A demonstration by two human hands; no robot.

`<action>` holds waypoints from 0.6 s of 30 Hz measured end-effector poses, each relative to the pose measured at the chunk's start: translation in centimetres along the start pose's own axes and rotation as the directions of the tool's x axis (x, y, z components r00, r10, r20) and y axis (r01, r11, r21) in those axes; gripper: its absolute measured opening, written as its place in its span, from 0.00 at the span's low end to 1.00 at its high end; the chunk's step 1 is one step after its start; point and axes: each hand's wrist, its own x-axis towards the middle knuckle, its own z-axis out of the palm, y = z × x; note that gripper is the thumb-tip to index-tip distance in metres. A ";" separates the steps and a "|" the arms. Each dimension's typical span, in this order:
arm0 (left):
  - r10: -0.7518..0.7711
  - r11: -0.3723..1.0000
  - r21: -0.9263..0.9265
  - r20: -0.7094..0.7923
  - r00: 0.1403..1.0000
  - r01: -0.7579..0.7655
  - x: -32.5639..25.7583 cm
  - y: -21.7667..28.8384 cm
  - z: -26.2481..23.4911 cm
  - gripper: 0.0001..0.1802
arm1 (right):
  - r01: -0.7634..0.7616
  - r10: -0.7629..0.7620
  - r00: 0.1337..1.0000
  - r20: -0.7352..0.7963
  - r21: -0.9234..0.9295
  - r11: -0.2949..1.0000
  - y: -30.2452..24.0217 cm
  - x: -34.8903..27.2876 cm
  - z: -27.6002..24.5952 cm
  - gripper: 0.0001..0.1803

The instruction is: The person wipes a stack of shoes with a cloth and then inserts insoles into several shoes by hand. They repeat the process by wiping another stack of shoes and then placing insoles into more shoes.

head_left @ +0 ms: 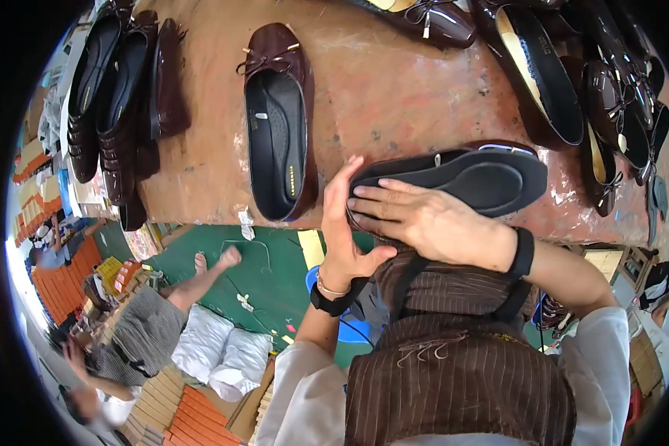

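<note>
So, fingers first. The left hand (340,241) is pretty wide: fingers stand up along the heel end of the shoe, thumb splayed well away from them, so it looks more like a backstop than a grip. The right hand (446,227) has its fingers laid nearly flat and close together across the heel part, reaching toward the left hand. Its thumb is hidden, so no telling whether it's pinching anything or just resting there.

Under those fingers is the dark red shoe (513,146), lying by the near edge of the table (394,89), heel toward the left hand, toe off to the right. A black insole (490,182) sits on it, the end with the oval dish lying over the toe side.

Handling-wise, my guess: the shoe's light, glossy and a bit slippery, with sides that give if squeezed. Best hold is probably around the heel, away from the bow and that shiny toe, which likely scuffs easily. The insole looks soft and bendy, better held by its edges.

Further out, a matching shoe (282,130) lies to the left with its insole flat inside, and more dark shoes (119,97) crowd both sides.
</note>
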 end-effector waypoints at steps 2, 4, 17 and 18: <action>0.126 0.979 0.148 0.078 0.989 -0.136 0.4 -0.1 -0.5 0.41 | -0.033 0.033 0.998 0.053 0.014 0.999 -0.6 0.4 -0.2 0.19; 0.048 0.985 0.164 0.032 0.998 -0.053 0.4 0.2 -0.3 0.21 | -0.149 0.150 0.988 0.021 -0.059 0.987 -1.4 0.6 0.3 0.18; -0.034 0.959 0.271 -0.157 0.987 0.076 -3.4 3.0 1.7 0.23 | -0.425 0.224 0.843 -0.489 -0.351 0.834 -2.0 -3.8 -3.6 0.19; -0.048 0.948 0.305 -0.158 0.986 0.095 -4.3 3.9 2.2 0.28 | -0.545 0.259 0.765 -0.590 -0.378 0.748 -1.7 -3.0 -4.7 0.19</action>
